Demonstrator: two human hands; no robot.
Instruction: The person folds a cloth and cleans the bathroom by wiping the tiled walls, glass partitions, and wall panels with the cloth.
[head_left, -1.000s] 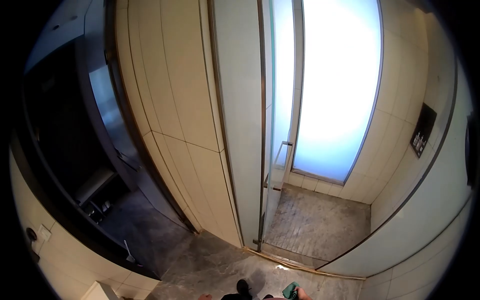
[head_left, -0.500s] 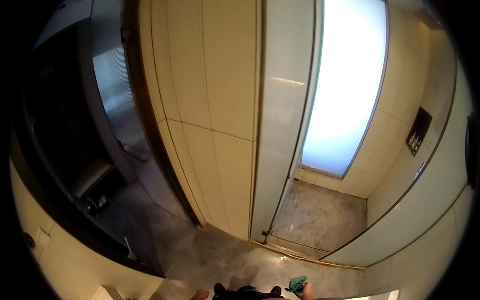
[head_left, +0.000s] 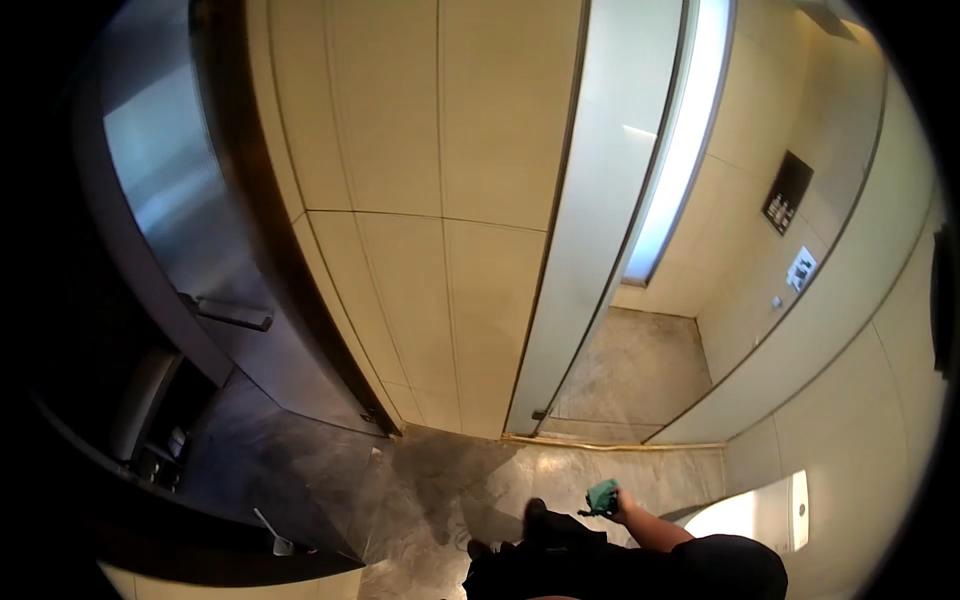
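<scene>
A crumpled green cloth (head_left: 602, 496) is held in my right hand (head_left: 624, 506), its fingers closed around it. The cloth hangs over the grey floor, low in the middle of the view, with my bare forearm reaching in from a dark sleeve. To the right of that arm stands a white toilet (head_left: 728, 516) with its lid raised. My left hand is out of sight. My dark clothing and shoes fill the bottom middle.
A glass shower door (head_left: 592, 240) stands ahead, with a raised threshold (head_left: 620, 446) below it. Left is a doorway with a dark frame (head_left: 270, 220) and a door handle (head_left: 232, 314). A small white long-handled tool (head_left: 280, 545) lies near the doorway.
My view has turned and moved forward, bringing the toilet and more of my right arm into sight. My right hand still holds the cloth. My left hand has left the view.
</scene>
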